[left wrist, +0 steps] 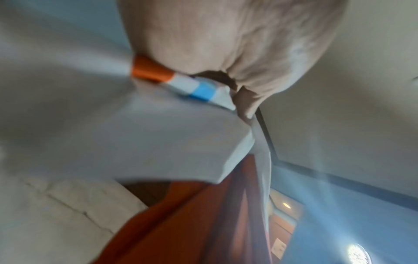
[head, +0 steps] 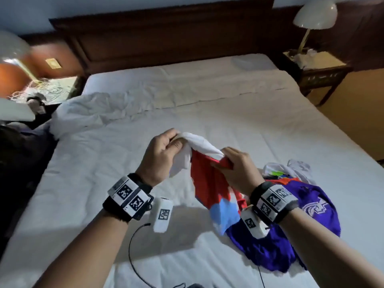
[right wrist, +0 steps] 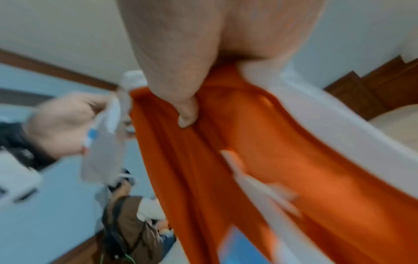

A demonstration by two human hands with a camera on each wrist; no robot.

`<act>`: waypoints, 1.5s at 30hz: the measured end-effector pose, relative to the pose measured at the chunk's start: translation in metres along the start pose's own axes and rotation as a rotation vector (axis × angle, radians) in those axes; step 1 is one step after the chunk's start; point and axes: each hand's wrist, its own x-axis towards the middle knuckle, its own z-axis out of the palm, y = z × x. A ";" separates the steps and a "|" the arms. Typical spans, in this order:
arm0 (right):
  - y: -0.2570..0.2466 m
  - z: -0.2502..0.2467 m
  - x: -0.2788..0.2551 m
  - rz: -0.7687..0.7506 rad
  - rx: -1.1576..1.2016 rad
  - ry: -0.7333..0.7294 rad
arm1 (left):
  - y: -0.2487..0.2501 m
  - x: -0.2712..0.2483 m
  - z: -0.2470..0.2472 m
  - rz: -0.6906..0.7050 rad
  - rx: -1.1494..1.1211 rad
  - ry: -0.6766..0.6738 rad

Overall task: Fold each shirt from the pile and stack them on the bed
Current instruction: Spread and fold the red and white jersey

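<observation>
A red, white and light-blue shirt hangs in the air above the white bed, held up by both hands. My left hand pinches its white sleeve end, whose striped cuff shows in the left wrist view. My right hand grips the red part near the collar, thumb pressed into the red cloth. The shirt's lower end trails onto the pile of shirts at the right, with a purple shirt on top.
A rumpled white duvet lies at the bed's left. Behind stands a dark wooden headboard. A nightstand with a lamp is at the far right, another lamp at the left. A black cable runs across the near sheet.
</observation>
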 end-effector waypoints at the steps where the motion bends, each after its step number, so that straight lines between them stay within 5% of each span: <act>1: 0.007 0.008 -0.008 0.054 -0.039 -0.057 | 0.003 -0.007 -0.017 0.017 0.005 0.041; 6: 0.011 0.033 -0.030 0.306 0.026 -0.004 | -0.016 -0.031 -0.092 -0.044 0.172 0.167; 10: -0.063 0.030 -0.012 0.185 0.187 0.065 | -0.041 -0.046 -0.113 -0.239 0.721 -0.117; 14: -0.127 0.037 0.019 0.031 0.196 -0.016 | -0.044 -0.064 -0.061 -0.183 0.626 -0.331; 17: -0.134 0.042 0.037 -0.104 -0.014 0.031 | -0.045 -0.064 -0.042 -0.259 0.232 -0.145; 22: -0.092 0.052 0.012 0.038 -0.102 0.271 | -0.011 -0.055 -0.057 -0.167 -0.121 0.132; 24: -0.087 0.070 -0.023 0.099 0.027 0.218 | 0.002 -0.046 -0.065 -0.180 -0.208 0.154; 26: -0.086 0.097 -0.053 0.176 -0.069 -0.038 | 0.012 -0.038 -0.071 -0.146 -0.233 0.126; 29: -0.072 0.127 -0.064 0.305 -0.045 -0.235 | 0.031 -0.026 -0.079 -0.096 -0.244 0.115; 31: -0.066 0.131 -0.054 0.364 0.135 -0.137 | 0.027 -0.014 -0.093 -0.033 -0.097 0.225; 34: -0.079 0.112 -0.036 0.333 0.277 -0.018 | -0.014 0.005 -0.119 -0.050 0.408 0.361; 36: -0.093 0.093 -0.024 0.332 0.362 0.062 | -0.046 -0.001 -0.127 -0.190 0.655 0.318; 38: -0.104 0.079 -0.012 0.370 0.484 0.165 | -0.072 -0.028 -0.116 -0.198 0.661 0.303; 42: -0.124 0.065 0.011 0.474 0.754 0.303 | -0.106 -0.114 -0.049 -0.058 0.201 0.123; 45: -0.136 0.057 0.026 0.528 0.856 0.325 | -0.123 -0.151 0.013 -0.369 0.006 -0.177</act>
